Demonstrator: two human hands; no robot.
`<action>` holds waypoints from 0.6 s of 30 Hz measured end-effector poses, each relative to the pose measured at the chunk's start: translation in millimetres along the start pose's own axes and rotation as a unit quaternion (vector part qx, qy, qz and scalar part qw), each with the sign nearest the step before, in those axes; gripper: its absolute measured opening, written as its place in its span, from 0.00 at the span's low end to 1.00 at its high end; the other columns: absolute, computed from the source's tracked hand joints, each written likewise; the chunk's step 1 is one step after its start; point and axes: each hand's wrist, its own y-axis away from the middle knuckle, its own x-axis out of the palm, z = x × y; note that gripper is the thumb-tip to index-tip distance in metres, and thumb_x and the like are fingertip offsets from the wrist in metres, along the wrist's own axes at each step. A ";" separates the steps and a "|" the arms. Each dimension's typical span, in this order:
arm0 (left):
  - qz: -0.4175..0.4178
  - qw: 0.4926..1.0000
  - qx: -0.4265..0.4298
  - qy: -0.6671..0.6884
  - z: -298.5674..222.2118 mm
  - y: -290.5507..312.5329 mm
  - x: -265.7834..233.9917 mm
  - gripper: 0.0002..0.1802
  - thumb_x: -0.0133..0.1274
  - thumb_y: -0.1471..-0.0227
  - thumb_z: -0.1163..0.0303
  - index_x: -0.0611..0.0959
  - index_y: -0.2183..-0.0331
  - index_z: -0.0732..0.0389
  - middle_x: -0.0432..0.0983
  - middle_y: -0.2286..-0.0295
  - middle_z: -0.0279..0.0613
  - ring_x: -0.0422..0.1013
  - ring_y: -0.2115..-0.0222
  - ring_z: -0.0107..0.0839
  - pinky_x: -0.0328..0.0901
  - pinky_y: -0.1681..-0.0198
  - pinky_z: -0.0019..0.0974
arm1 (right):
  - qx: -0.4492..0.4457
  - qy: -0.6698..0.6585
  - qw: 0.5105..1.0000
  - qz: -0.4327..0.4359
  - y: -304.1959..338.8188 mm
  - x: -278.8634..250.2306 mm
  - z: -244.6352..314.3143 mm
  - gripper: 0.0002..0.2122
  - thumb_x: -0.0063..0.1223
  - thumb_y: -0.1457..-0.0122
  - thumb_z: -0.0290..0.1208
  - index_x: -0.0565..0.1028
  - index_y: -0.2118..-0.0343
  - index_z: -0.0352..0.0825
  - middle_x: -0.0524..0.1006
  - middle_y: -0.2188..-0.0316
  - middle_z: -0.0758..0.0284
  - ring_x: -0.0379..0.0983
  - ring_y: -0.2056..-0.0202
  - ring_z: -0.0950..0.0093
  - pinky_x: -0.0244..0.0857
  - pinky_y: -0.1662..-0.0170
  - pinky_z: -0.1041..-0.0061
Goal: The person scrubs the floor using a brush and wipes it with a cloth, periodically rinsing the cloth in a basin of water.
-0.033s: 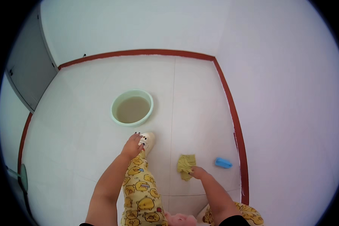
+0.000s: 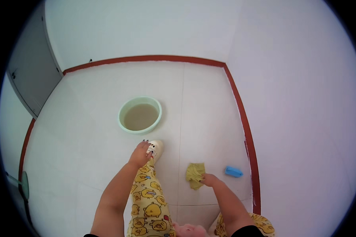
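Lying over a cream shoe (image 2: 158,147), fingers loosely spread, the left hand (image 2: 139,155) is well apart from a crumpled yellow-green cloth (image 2: 194,174) on the floor (image 2: 209,118), longer axis pointing away; the nearer right hand (image 2: 211,180) touches its right edge, whether pinching, one cannot tell.

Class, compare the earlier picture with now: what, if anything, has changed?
Nothing visibly moved, was grasped or released; only the view shifted slightly. The right hand stays at the crumpled yellow-green cloth, the left hand at the cream shoe; the round pale-green basin and blue oblong object keep their places.
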 end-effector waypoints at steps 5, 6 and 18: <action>-0.088 0.996 0.009 0.031 -60.3 34.1 7.8 0.23 0.51 0.55 0.68 0.70 0.56 0.65 0.64 0.53 0.55 0.58 0.49 0.49 0.54 0.45 0.42 | -0.054 0.023 0.991 -0.118 30.3 -63.0 -14.7 0.21 0.52 0.52 0.38 0.69 0.54 0.35 0.76 0.63 0.60 0.72 0.60 0.63 0.65 0.56 0.68; -0.087 0.995 0.012 0.041 -71.6 43.7 13.2 0.23 0.51 0.54 0.67 0.70 0.56 0.66 0.64 0.54 0.56 0.58 0.50 0.49 0.54 0.46 0.42 | -0.057 0.016 0.987 -0.147 43.9 -75.0 -11.7 0.20 0.51 0.51 0.38 0.69 0.55 0.36 0.76 0.63 0.60 0.71 0.60 0.63 0.65 0.56 0.67; -0.102 0.990 -0.049 0.085 -137.1 169.0 69.8 0.23 0.51 0.54 0.65 0.71 0.56 0.67 0.66 0.54 0.54 0.60 0.51 0.47 0.55 0.47 0.41 | -0.152 0.029 0.977 -0.146 107.2 -71.6 -39.5 0.19 0.53 0.50 0.37 0.70 0.56 0.34 0.76 0.64 0.60 0.72 0.61 0.65 0.65 0.57 0.70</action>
